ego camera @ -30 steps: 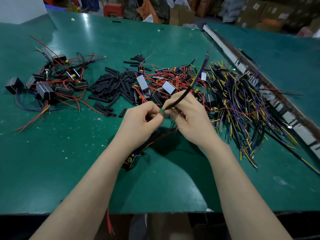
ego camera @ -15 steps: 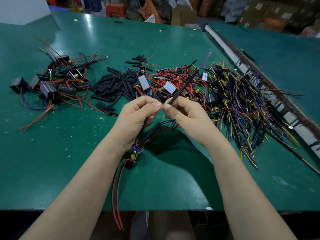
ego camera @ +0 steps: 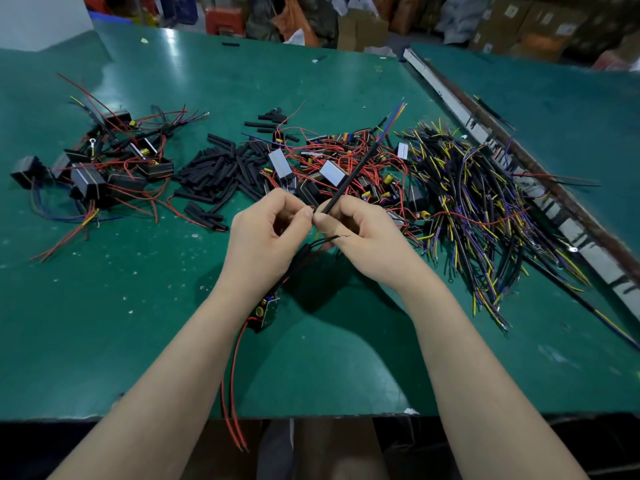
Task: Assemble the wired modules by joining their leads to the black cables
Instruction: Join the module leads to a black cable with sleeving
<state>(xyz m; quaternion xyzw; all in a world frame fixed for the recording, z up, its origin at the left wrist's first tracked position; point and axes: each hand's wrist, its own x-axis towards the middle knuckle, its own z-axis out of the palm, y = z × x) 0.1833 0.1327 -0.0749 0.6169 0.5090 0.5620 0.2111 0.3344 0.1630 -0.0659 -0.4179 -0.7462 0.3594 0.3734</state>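
My left hand (ego camera: 266, 233) pinches the thin black leads of a small wired module (ego camera: 267, 310), which hangs below my wrist with two red wires (ego camera: 231, 386) trailing over the table's front edge. My right hand (ego camera: 360, 233) pinches the near end of a black cable (ego camera: 356, 168), which slants up and away to coloured wire tips. The fingertips of both hands meet at the joint. Loose modules with red wires (ego camera: 332, 168) are heaped behind my hands. A big bundle of black cables with yellow and purple ends (ego camera: 478, 209) lies at the right.
A heap of short black sleeve pieces (ego camera: 218, 171) lies left of centre on the green table (ego camera: 104, 306). Several black modules with wires (ego camera: 93, 168) sit at the far left. A metal rail (ego camera: 519, 168) borders the right side. Boxes stand beyond the table.
Both hands have lifted a little, and the module has risen off the table to hang under my left wrist. Its red wires now trail over the front edge. The cable stands steeper.
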